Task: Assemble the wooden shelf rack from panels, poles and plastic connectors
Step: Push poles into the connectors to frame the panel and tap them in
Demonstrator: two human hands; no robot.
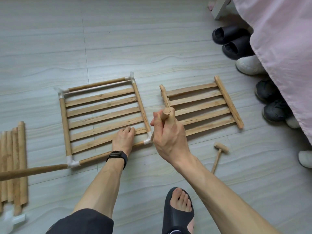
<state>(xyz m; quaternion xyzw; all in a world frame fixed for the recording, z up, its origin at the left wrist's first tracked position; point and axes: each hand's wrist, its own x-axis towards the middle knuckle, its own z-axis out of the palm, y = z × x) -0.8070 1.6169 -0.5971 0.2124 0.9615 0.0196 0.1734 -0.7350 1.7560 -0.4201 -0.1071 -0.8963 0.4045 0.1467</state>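
The flat left hand (124,138) is holding the panel (101,105) down while the right hand (168,137) is squeezing a pole (166,114) to push into its four o'clock connector (148,138)

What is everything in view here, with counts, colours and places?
framed panel: 1, light wood, floor centre-left
connectors: 4 on its corners, 1 loose bottom left, white
bare panel: 1, light wood, right of it
loose poles: several, light wood, far left
inserted pole: 1, wood, in near-left connector
mallet: 1, wood, floor right
shoes: several, black and white, by pink cloth, right
slippered foot: 1, black slipper, bottom centre
left grip: 1, wearing black watch, rests on framed panel
right grip: 1, holds one pole at near-right corner
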